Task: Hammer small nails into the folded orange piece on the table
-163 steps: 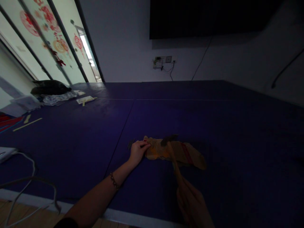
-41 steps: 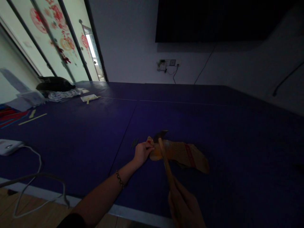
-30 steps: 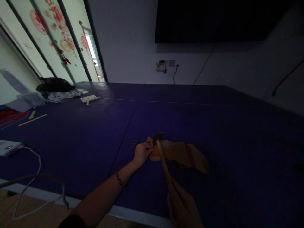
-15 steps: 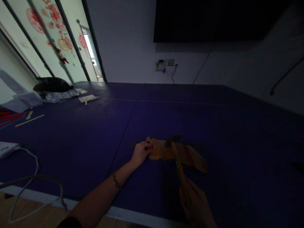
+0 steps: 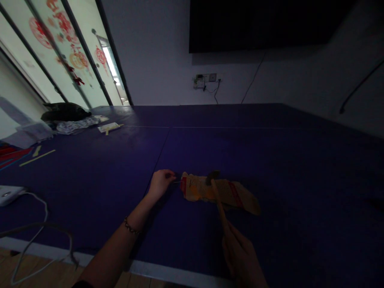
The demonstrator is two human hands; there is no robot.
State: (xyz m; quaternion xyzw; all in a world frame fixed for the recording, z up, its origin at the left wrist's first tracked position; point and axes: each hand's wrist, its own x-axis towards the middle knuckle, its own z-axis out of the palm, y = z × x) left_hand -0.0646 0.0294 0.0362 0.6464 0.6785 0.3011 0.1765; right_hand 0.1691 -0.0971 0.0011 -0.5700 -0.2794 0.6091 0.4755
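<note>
My right hand (image 5: 238, 246) is closed round the wooden handle of a hammer (image 5: 219, 200). Its dark head rests over the middle of a torn piece of brown cardboard (image 5: 247, 198) with red bands. My left hand (image 5: 162, 182) is just left of the cardboard, thumb and fingers pinched together. A thin, pale nail (image 5: 178, 182) sticks out from the fingertips toward the cardboard's left edge. Another small dark nail (image 5: 191, 184) shows on the cardboard's left part; dim light hides whether it stands in it.
The cardboard lies on a large blue table (image 5: 288, 160) with a seam. At the left are a white power box (image 5: 10, 195) with a looping cable (image 5: 43, 202), yellow strips (image 5: 37, 158) and a small white tray (image 5: 108, 127). A dark bag (image 5: 64, 112) sits farther back.
My left hand has moved left off the cardboard to where several thin nails lay. The hammer head has shifted slightly left over the cardboard.
</note>
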